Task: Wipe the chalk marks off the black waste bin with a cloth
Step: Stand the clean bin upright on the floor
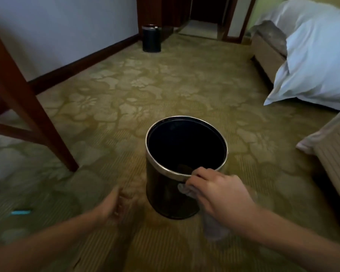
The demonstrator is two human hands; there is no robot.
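A black waste bin (165, 185) with a silver rim stands upright on the carpet in front of me. My right hand (218, 191) holds a pale cloth (214, 228) against the bin's near right side, just under the rim; the cloth hangs blurred below the hand. My left hand (114, 207) hovers over the carpet left of the bin, fingers loosely curled, holding nothing and not touching the bin. No chalk marks are discernible on the bin's visible wall.
A wooden table leg (33, 118) slants at the left. A second black bin (151, 38) stands far back by the wall. A bed with white pillows (312, 61) fills the right. A small turquoise object (21, 212) lies on the carpet at left.
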